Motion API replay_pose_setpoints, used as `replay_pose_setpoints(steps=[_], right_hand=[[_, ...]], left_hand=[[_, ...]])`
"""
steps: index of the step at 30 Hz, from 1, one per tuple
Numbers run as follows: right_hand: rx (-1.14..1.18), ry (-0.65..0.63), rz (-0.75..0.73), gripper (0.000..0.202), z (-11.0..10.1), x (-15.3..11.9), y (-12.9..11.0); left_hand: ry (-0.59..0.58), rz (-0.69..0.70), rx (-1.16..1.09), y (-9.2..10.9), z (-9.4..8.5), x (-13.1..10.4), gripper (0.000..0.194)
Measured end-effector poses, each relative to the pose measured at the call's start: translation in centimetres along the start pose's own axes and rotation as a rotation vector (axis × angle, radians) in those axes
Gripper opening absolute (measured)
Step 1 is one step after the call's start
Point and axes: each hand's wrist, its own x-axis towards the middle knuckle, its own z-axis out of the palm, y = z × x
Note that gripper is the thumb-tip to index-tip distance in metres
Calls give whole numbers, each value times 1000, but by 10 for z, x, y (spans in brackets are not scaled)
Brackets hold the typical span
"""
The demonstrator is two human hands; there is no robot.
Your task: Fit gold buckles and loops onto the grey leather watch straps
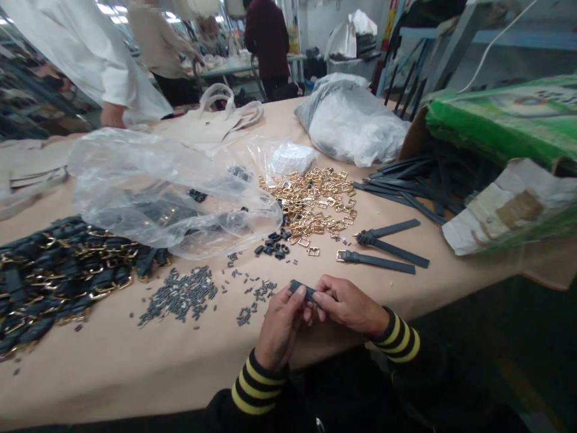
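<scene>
Your work surface is the paper-covered table [135,367], which reaches beyond and to either side of both hands. A green carton [500,120] lies beyond and to the right of the right hand, with loose dark straps [424,174] at its mouth. Well left of the left hand is a heap of buckled straps [58,270]. Your left hand [282,325] is closed in a pinch, thumb on top, on one end of a dark strap piece [303,290]; your right hand [349,304] pinches the other end, its fingers curled in beneath. The piece is held between the two hands, near the table edge; the fingers hide its full length. Expect it to be light and flexible, probably leather or imitation leather, firm enough to hold a fold yet inclined to spring open. Its face may be smooth, so grip the flat faces close to the ends with thumb and fingertip, and avoid creasing the middle. Just beyond the hands lie gold buckles [315,204], thin, hard and likely to tangle, then black strap loops [273,246]. Left of the left hand are tiny dark pieces [184,294], easily scattered.
</scene>
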Motion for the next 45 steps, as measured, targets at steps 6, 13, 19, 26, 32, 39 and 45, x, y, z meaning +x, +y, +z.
replay_pose_setpoints(steps=[6,13,19,26,32,39,45], right_hand=[[255,223,88,24,-29,-1,9],[375,344,82,23,-34,1,16],[341,340,67,22,-33,3,19],[247,311,61,25,-18,7,12],[221,195,1,28,-6,2,11],[162,230,41,15,6,0,3],[125,120,-5,17,9,-4,4]], left_hand=[[19,505,862,17,-3,52,17],[-89,551,1463,30,3,104,11],[-125,457,1482,36,7,101,6],[-83,465,1153,22,20,42,11],[-181,171,636,27,3,10,14],[5,308,811,39,-3,-12,12],[63,395,937,45,-1,-22,11]])
